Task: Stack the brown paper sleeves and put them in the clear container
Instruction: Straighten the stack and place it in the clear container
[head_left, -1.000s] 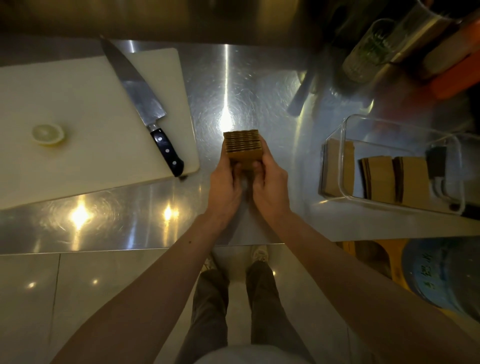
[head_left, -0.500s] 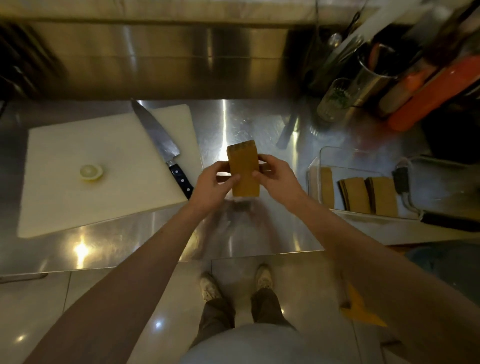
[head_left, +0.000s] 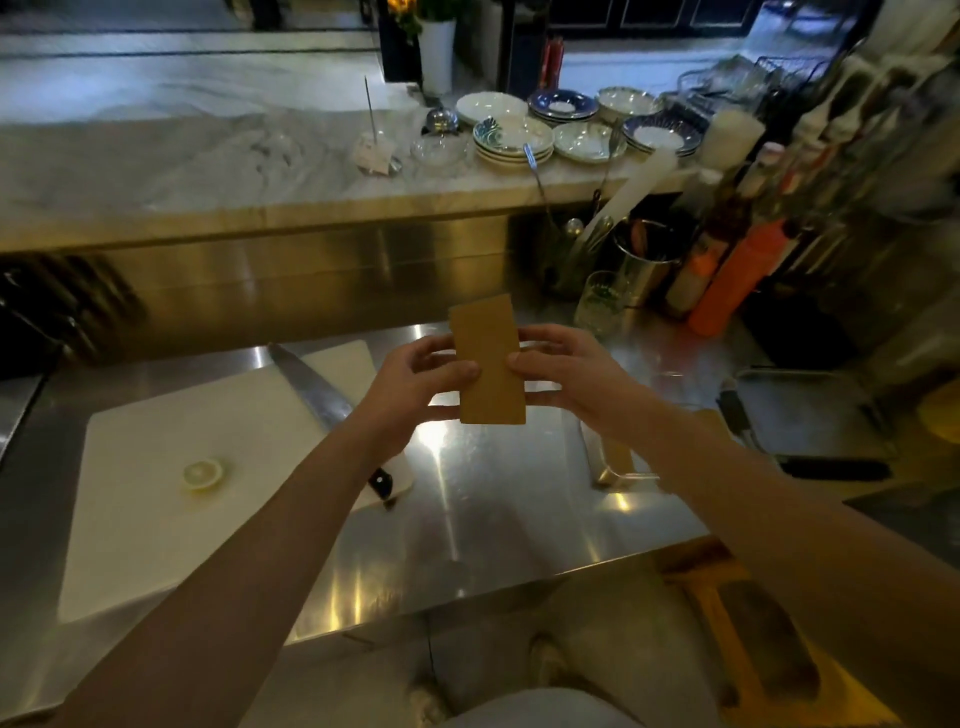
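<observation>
A stack of brown paper sleeves (head_left: 487, 358) stands upright in the air above the steel counter, its flat face toward me. My left hand (head_left: 415, 379) grips its left side and my right hand (head_left: 566, 374) grips its right side, thumbs on the front face. The clear container (head_left: 608, 467) lies low on the counter to the right, mostly hidden behind my right forearm; a brown sleeve shows inside its near-left corner.
A white cutting board (head_left: 171, 467) with a lemon slice (head_left: 202, 474) and a chef's knife (head_left: 332, 410) sits to the left. A glass (head_left: 602, 304), a metal utensil cup (head_left: 647, 265) and orange bottles (head_left: 727, 280) crowd the back right. A metal tray (head_left: 810, 410) lies right. Plates (head_left: 519, 137) stand on the marble ledge.
Both hands have lifted the sleeve stack off the counter and turned it upright, its broad face toward me. The view has tilted up, bringing the marble ledge and plates into sight.
</observation>
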